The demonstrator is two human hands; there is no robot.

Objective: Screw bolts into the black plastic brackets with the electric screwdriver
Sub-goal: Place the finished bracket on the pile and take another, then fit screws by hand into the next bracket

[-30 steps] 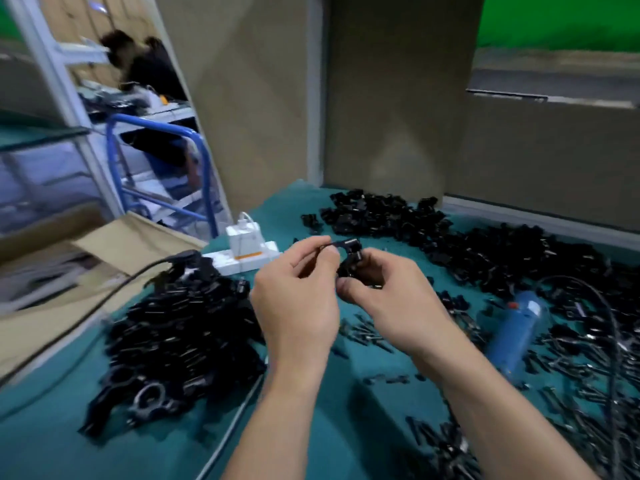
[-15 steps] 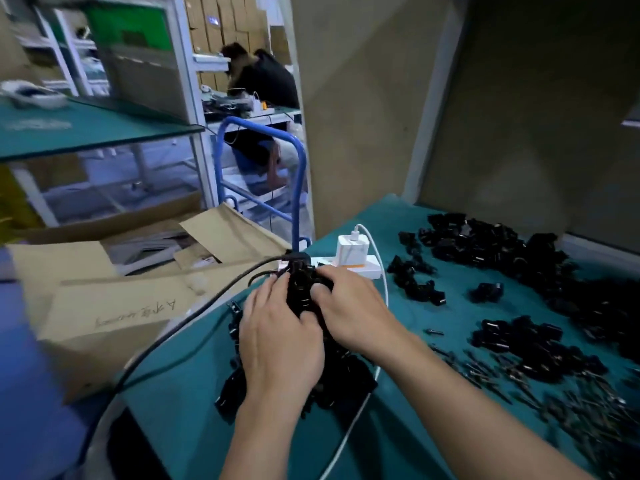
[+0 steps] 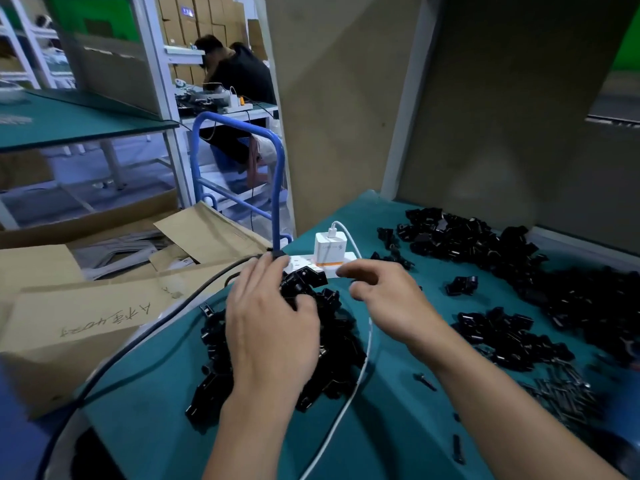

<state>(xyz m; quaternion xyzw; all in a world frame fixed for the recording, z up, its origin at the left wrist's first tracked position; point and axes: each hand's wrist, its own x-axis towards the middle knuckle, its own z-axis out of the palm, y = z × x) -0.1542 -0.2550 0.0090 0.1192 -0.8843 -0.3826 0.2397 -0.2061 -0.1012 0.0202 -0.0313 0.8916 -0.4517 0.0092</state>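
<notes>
The left hand (image 3: 270,327) lies fingers-down on the pile of black brackets (image 3: 337,348), grip impossible to tell, the right hand (image 3: 384,299) at its 3 o'clock loosely curled and empty, and a cardboard box (image 3: 69,320) at 9 o'clock, contents unclear.

Factory assembly floor: green workbench (image 3: 207,393), bracket heaps (image 3: 467,237), stacked cartons (image 3: 214,15), seated worker (image 3: 239,74).

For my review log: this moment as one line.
left hand: rests on bracket pile | right hand: holds nothing | screwdriver: not in view
</notes>
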